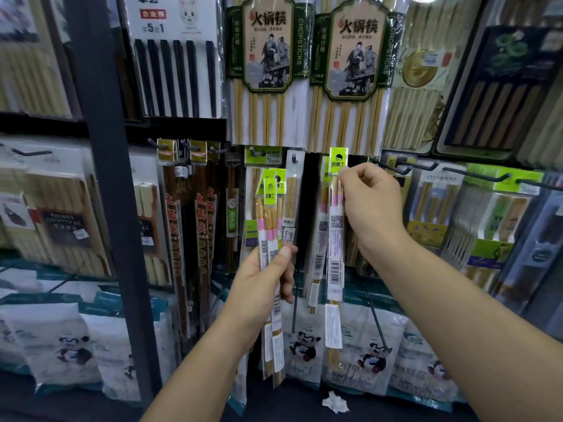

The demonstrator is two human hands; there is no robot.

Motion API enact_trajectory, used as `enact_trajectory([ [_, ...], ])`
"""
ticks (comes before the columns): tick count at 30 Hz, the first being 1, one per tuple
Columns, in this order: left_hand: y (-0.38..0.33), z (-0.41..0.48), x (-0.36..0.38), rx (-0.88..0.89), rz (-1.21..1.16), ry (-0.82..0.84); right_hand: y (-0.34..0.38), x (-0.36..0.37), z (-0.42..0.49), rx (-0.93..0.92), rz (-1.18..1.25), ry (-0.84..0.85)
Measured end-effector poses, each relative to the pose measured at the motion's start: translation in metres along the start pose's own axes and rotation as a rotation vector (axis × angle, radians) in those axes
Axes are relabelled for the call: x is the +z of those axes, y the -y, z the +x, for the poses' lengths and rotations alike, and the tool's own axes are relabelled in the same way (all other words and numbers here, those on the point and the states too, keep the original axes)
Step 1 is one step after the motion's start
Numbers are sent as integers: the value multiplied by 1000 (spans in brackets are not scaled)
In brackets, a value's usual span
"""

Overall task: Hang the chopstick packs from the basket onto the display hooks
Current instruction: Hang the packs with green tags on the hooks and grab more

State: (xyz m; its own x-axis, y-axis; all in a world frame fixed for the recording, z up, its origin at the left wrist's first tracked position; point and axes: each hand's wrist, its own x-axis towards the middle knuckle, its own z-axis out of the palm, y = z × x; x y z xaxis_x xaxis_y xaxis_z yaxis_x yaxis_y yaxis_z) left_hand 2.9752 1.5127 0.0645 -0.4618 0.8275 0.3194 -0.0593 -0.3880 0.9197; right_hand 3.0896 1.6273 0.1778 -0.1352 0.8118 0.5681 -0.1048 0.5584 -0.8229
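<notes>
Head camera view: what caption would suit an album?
Right hand pinches a green-topped clear chopstick pack by the dark metal display hooks; left hand grips matching packs.

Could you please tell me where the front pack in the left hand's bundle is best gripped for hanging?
Probably pinch it just below its green header card, coming from the right. The left hand wraps the bundle at mid-length, so the upright tops stand free; the right hand pinches its own pack that way.

two hands (pixel 262 284) (pixel 371 205) — two hotpot packs (pixel 268 56) (pixel 356 59)
</notes>
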Motion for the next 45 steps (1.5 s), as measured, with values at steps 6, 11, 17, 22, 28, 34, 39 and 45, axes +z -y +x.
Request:
enact_trajectory([
  [6,-1,-2,4,-69,-48,27,-9,4,3,-27,-37,-8],
  [11,-4,-2,5,-73,-63,53,-10,5,3,-38,-47,4],
  [17,-7,-2,3,-91,-102,42,-14,2,3,-25,-78,7],
  [22,-6,-3,6,3,-99,25,-17,-3,-4,30,-105,-49],
  [28,-5,-4,11,38,-102,40,-3,-2,-26,28,-101,104],
  [34,-4,-5,13,10,-152,82,1,7,-38,56,-18,228],
  [39,-4,-7,18,-34,-190,110,0,9,-36,71,10,206],
  [45,1,-1,13,-56,-157,-55,8,4,-14,125,66,59],
])
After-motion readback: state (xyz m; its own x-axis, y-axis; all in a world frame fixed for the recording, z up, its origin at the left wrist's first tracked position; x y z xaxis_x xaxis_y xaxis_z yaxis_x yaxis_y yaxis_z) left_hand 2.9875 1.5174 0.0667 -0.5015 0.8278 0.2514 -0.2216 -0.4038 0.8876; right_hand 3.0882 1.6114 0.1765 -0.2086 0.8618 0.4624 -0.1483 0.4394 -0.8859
